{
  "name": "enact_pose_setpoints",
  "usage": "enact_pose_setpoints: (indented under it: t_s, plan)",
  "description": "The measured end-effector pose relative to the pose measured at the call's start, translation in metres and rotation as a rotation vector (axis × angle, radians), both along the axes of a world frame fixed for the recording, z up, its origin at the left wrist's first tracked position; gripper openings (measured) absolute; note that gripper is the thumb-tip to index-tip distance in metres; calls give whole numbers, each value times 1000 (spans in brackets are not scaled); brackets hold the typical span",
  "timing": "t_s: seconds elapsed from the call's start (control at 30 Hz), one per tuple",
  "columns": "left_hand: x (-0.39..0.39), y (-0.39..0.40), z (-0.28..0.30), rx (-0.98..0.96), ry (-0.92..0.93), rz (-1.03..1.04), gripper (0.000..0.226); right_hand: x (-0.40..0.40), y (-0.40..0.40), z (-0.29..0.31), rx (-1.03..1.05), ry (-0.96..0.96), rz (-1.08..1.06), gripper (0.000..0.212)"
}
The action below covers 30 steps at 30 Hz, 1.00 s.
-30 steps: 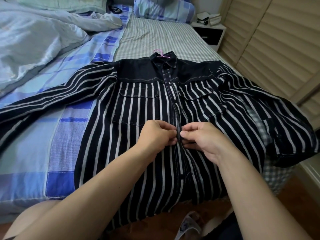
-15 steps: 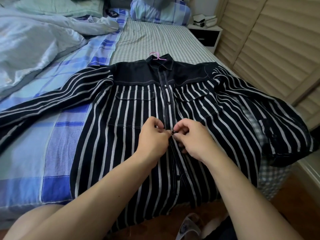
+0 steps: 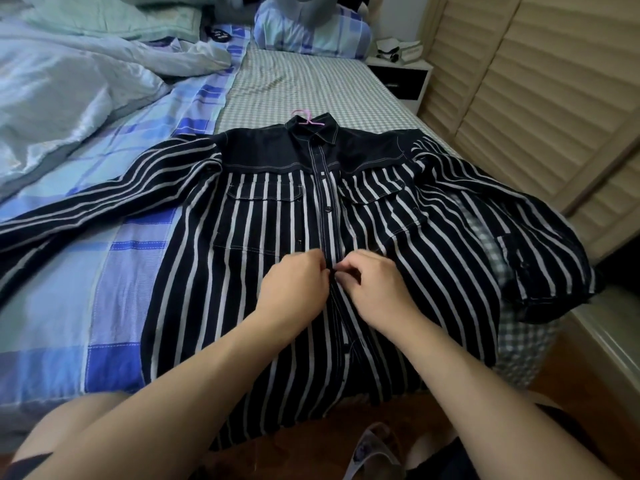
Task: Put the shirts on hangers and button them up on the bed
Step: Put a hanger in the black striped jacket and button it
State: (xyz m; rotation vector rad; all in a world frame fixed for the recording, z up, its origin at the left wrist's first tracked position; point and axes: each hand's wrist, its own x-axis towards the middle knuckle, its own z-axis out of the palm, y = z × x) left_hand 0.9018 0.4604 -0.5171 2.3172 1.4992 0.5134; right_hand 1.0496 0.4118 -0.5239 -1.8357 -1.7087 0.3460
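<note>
Soft striped shirt (image 3: pixel 263 271), pink hanger (image 3: pixel 306 116)

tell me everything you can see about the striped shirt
The shirt is dark with white stripes, a plain dark yoke, collar and two chest pockets. It lies flat, front up, on the bed, sleeves spread, hem over the edge, on a pink hanger. The left hand and right hand pinch its placket mid-front.

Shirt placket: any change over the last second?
Both hands moved slightly up the placket: left hand and right hand pinch it just above where they were, at the next button. The shirt, pink hanger and bed stayed put.
</note>
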Motion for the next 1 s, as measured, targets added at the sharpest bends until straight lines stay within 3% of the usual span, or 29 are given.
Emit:
enact_pose_setpoints:
  t_s: [0.1,0.2,0.27,0.33,0.47,0.53,0.7,0.87,1.0]
  plan:
    - [-3,-16,-1,25,78,-79,28,-1,-17,4,-12,38,4,27]
    - [-29,-49,2,-158,11,-138,43,8,-54,11,-32,82,-113,23]
    - [-47,-83,-6,-286,-141,-38,26,9,-88,6,-74,80,-132,10]
    - [-51,-117,-21,-334,-292,98,10,1,-112,-6,-111,39,-112,13]
    - [-28,-153,-54,-210,-473,218,17,-21,-116,-37,-73,-185,-122,24]
    - [-15,-154,-60,-94,-506,255,19,-26,-110,-46,-21,-194,-174,29]
    - [3,-151,-67,5,-482,322,23,-31,-110,-53,93,-239,-224,21]
    - [4,-143,-67,171,-270,203,27,-24,-97,-32,-93,-24,-284,11]
    - [0,-133,-61,226,-103,94,14,-29,-98,-34,-90,-224,-170,13]
